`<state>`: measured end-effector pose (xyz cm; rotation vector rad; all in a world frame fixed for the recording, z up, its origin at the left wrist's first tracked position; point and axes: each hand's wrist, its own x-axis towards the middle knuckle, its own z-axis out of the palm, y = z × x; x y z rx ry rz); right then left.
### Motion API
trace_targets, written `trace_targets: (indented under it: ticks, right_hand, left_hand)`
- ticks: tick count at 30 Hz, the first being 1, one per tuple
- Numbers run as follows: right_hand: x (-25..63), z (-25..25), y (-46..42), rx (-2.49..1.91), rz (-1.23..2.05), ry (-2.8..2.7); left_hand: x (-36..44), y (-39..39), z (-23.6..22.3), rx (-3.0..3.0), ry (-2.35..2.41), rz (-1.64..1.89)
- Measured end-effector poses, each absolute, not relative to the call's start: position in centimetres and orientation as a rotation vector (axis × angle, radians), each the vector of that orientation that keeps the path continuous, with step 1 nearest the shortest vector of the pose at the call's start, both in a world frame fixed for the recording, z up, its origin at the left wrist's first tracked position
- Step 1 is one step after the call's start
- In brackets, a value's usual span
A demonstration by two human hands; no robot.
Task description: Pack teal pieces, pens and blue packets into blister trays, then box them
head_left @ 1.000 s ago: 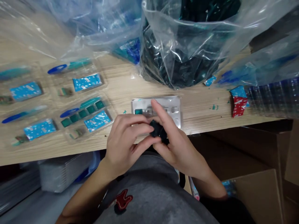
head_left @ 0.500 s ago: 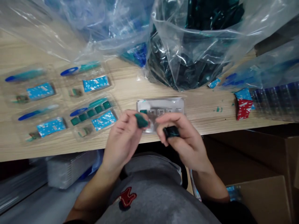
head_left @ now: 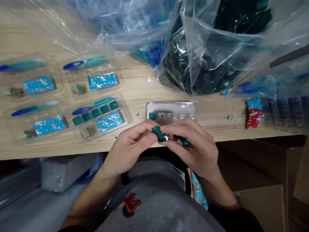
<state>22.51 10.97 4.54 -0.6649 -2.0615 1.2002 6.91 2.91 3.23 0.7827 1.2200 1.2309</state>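
Observation:
My left hand (head_left: pixel 135 149) pinches a small glossy dark green piece (head_left: pixel 159 133) between thumb and fingertips. The fingertips of my right hand (head_left: pixel 196 146) touch its right end. A second dark green piece (head_left: pixel 182 140) is held within my right hand, mostly hidden by the fingers. Just beyond my hands lies a clear plastic tray (head_left: pixel 171 105) with a row of small square wells. One green block (head_left: pixel 152 115) sits in its leftmost well; the tray's near side is covered by my hands.
At left lie several clear packs (head_left: pixel 124 120) with pens and blue packets. A big plastic bag (head_left: pixel 188 64) of dark green pieces stands behind. A red and blue packet (head_left: pixel 254 113) and stacked clear trays (head_left: pixel 285 114) are at right. Cardboard boxes (head_left: pixel 260 199) are below the table edge.
My hands have come together, and my right fingertips now meet the green piece in my left hand. The other dark piece is now more covered by my right hand. The view has shifted slightly.

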Motion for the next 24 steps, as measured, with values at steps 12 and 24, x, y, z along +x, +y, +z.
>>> trace_targets:
  ticks: [12,24]
  right_hand:
    - [22.7,0.0,13.5,-0.862,0.715,-2.427]
    - [21.8,0.6,14.0,-0.819,0.481,-2.63]
  left_hand:
    - [5.2,0.6,1.9,1.299,1.808,1.112]
    - [5.5,1.5,1.6,1.7,1.86,0.947]
